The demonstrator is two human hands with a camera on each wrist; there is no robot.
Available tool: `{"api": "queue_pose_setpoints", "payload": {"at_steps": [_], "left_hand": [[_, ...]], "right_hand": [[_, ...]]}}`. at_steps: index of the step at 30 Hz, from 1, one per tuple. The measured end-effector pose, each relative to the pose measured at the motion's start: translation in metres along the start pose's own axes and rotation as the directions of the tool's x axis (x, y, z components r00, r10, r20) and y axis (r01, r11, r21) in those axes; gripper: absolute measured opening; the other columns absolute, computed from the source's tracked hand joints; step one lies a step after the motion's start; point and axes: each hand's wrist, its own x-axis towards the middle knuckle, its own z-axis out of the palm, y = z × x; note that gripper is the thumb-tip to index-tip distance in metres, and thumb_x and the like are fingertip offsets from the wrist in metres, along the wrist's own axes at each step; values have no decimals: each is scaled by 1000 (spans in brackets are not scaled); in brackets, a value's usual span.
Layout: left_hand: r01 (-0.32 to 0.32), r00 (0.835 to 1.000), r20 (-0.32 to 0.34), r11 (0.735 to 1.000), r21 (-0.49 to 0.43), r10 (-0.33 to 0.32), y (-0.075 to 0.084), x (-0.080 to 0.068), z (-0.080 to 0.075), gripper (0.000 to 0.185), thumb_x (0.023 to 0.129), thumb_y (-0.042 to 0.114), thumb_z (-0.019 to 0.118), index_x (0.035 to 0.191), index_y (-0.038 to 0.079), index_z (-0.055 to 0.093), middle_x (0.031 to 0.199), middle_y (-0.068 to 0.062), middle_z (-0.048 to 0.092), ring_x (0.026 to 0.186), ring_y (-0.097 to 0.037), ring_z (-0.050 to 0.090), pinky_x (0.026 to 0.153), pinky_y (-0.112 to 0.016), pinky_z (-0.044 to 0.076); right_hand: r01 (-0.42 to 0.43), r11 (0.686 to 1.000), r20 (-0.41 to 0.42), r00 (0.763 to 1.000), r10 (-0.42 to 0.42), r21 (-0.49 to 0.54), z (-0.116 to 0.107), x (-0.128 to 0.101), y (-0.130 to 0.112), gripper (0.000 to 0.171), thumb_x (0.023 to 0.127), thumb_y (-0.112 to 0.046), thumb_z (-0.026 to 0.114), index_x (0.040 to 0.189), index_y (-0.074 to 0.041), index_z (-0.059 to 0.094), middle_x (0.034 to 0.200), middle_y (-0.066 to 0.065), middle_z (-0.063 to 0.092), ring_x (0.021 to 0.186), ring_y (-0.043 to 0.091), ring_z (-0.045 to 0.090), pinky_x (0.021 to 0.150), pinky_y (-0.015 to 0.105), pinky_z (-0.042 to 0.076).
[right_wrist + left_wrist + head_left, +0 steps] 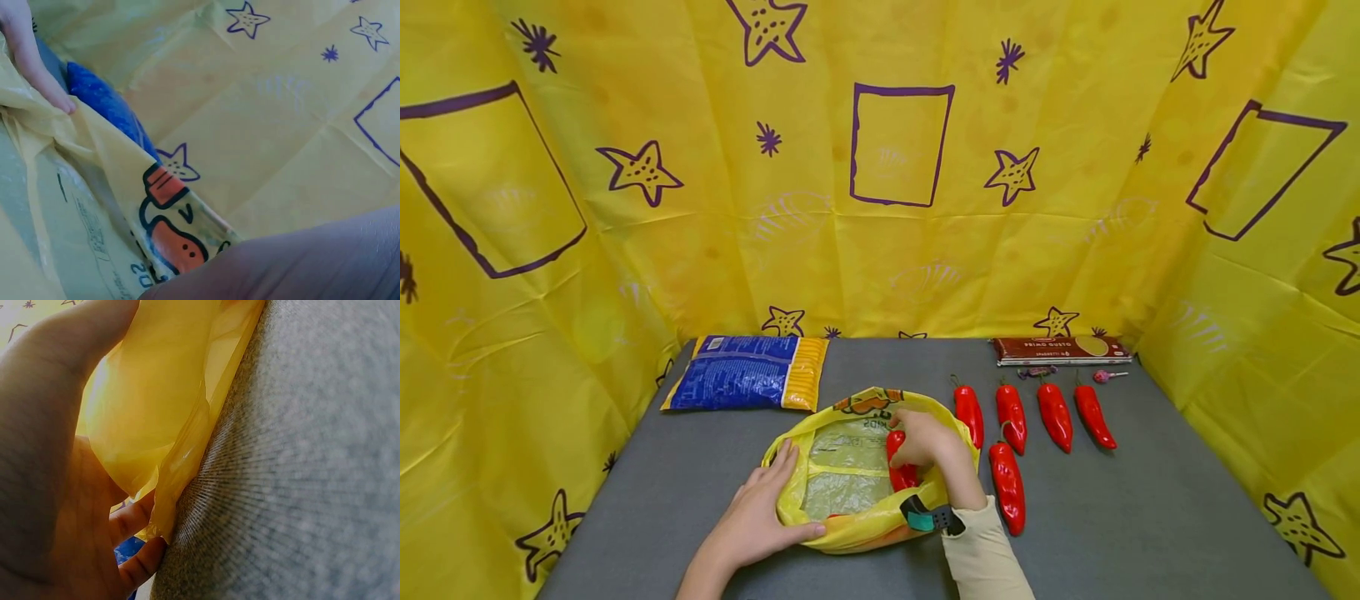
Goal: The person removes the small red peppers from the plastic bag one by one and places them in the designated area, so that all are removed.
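Note:
A yellow plastic bag [857, 535] stands with its mouth wide open on the grey tabletop. My left hand [762, 508] rests against its left side, fingers spread along the outside and thumb at the near rim. In the left wrist view, the fingers [139, 565] touch the bag film close to the table. Reaching into the mouth from the right, my right hand [925, 442] grips a red pepper [901, 477]. The right wrist view shows the bag's printed rim [169, 187], but the pepper is hidden there. Another bit of red shows inside by the near rim.
Several red peppers [1055, 417] lie right of the bag, one [1007, 487] close beside it. Behind them are a brown spaghetti pack [1060, 352], a wrapped candy [1037, 372] and a lollipop [1102, 377]. A blue and yellow packet [737, 375] lies back left.

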Motion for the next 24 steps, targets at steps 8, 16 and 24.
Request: {"api": "queue_pose_setpoints", "payload": {"at_steps": [8,16,24], "left_hand": [[-13,1000,-10,1000,10,13,-3,1,3,132,72,82,79,169,9,27,177,-12,20,145,-39,42,114,-69,37],[-1,1000,-7,1000,9,1,-3,1,2,132,72,83,79,169,10,25,177,-11,20,144,-38,43,114,-68,37],[17,1000,-6,1000,-13,-18,-4,2,3,133,70,83,79,169,11,26,177,-11,21,144,-36,43,114,-67,37]], "right_hand": [[42,999,-32,999,-41,31,5,1,1,49,80,-6,84,125,-3,67,99,7,69,79,19,59,61,31,51],[74,994,-49,996,-70,86,6,0,0,46,80,-5,81,124,-3,69,101,9,70,80,21,61,62,33,54],[95,991,-67,994,-89,95,6,1,1,45,82,-8,83,125,-2,71,111,12,73,87,22,63,71,36,58]]}}
